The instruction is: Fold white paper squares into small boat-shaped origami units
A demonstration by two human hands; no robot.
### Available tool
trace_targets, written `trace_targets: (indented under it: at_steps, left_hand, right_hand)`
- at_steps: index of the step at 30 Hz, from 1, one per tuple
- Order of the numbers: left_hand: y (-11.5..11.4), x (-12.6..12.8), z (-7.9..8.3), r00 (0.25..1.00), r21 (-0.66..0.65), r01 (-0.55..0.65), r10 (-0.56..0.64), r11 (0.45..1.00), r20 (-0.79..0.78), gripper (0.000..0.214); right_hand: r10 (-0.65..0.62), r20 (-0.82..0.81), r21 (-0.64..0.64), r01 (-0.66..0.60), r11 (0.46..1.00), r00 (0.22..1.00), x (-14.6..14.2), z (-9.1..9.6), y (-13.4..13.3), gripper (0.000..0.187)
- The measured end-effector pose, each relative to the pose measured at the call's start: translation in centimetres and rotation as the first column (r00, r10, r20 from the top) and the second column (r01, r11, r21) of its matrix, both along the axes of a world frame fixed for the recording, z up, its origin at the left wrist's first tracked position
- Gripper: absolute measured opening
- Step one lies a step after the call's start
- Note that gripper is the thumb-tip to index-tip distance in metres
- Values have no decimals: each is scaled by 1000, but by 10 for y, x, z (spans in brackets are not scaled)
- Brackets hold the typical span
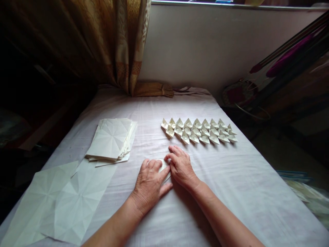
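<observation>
Paper piece [163, 165]: small and white, mostly buried under both hands, so the fold shape couldn't be made out. It sat on the white sheet [231, 185], just in front of the boats.
Left hand [149, 184]: lay flat, fingers together, pressing down on the piece.
Right hand [181, 167]: fingers curled, tips pressing its edge.
Folded boats [199, 131]: lots, in 2 neat rows.
Creased sheets [111, 139]: a stack off to the left.
Unfolded sheets [64, 199]: 2 big ones, near-left corner.

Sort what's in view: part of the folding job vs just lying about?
In the job: left hand and right hand pressing a paper piece; folded boats; creased stack; loose sheets.

Lying about: curtain; bangles; rods.
</observation>
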State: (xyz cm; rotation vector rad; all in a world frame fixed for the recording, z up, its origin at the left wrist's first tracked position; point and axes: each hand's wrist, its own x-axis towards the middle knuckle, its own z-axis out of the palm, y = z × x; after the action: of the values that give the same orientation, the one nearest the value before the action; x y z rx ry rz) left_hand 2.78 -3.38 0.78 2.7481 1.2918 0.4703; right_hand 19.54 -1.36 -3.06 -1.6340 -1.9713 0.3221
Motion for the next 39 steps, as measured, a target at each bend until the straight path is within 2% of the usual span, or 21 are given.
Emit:
trace_targets:
  at_steps: [7,14,20,26,28,31,34,39]
  left_hand:
    - [8,-3,6,992,80,71,-61,994,-113,29]
    - [10,-28,2,984,153,169,-158,974,-79,11]
    - [11,-36,-10,989,245,143,-146,959,-5,20]
    - [16,-38,-8,987,216,64,-94,974,130,24]
    - [16,-39,-7,979,211,53,-93,976,183,24]
    - [13,-41,-8,967,197,70,-115,978,227,23]
    - [3,-44,-10,968,179,90,-128,980,217,21]
    - [-14,-48,-12,988,117,59,-75,991,138,24]
  right_hand:
    - [-3,-57,86,7,996,998,9,-3,-7,31]
    - [45,-42,97,-41,994,998,8,5,-16,23]
    - [123,-72,110,-115,987,990,5,8,-28,21]
    - [177,-45,114,-171,979,983,0,7,-25,33]
    - [191,-25,115,-187,976,981,-3,9,-22,28]
    - [203,23,123,-205,971,979,-8,11,-18,10]
    - [217,56,140,-223,965,974,-10,12,-18,12]
    - [236,44,127,-239,963,971,-9,11,-21,10]
